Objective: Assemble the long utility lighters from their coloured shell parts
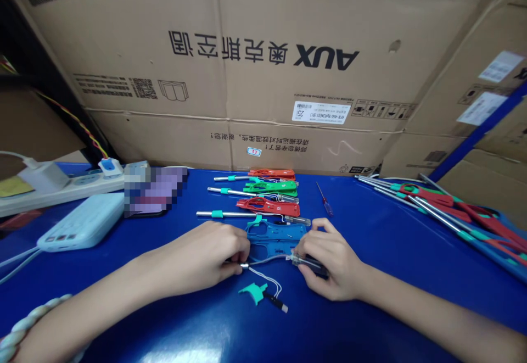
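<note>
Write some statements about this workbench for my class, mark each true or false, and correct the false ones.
1. The right hand holds a clear-cased part. True.
2. The left hand holds the screwdriver. False: it pinches a small metal tip, and the screwdriver lies on the blue table.
3. The turquoise clip lies on the table, apart from both hands. True.
4. The light-blue power bank is on the right side. False: it is on the left.
5. The blue casing lies nearer the person than the green casing. True.
</note>
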Tool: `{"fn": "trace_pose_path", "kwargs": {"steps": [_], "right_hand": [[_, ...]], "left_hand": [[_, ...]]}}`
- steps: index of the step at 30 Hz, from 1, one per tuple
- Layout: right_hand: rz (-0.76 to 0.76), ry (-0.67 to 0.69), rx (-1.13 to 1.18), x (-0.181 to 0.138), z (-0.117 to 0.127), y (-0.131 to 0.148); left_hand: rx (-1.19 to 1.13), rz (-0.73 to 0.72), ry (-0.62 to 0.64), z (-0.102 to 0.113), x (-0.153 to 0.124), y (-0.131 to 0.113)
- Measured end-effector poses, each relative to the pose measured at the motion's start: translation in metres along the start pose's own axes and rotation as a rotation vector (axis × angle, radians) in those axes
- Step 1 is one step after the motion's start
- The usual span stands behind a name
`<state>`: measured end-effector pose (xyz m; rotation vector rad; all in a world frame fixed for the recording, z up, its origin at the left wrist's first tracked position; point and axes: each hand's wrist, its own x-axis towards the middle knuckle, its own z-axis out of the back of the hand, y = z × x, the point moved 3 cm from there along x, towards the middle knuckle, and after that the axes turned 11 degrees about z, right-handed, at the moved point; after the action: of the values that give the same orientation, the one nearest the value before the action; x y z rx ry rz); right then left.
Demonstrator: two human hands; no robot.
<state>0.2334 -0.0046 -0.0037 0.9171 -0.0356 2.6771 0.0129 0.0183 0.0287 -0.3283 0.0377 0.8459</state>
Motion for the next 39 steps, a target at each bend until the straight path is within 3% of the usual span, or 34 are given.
{"fn": "trace_pose_path", "kwargs": {"steps": [16, 29, 36, 39], "right_hand": [[0.06, 0.116, 0.098, 0.003, 0.013, -0.004], [-0.03, -0.123, -0.054, 0.007, 0.022, -0.008], [-0.069, 0.081, -0.102, 0.005, 0.014, -0.012], [-0.053, 0.158, -0.108, 0.004, 0.011, -0.012]], "left_hand": [[-0.139, -0.043, 0.036, 0.003, -0.006, -0.015], [-0.274, -0.032, -0.066, 0.024, -0.005, -0.005], [-0.217, 0.021, 0.022, 0.015, -0.004, -0.002], [-0.178, 0.016, 0.006, 0.009, -0.003, -0.002]]}}
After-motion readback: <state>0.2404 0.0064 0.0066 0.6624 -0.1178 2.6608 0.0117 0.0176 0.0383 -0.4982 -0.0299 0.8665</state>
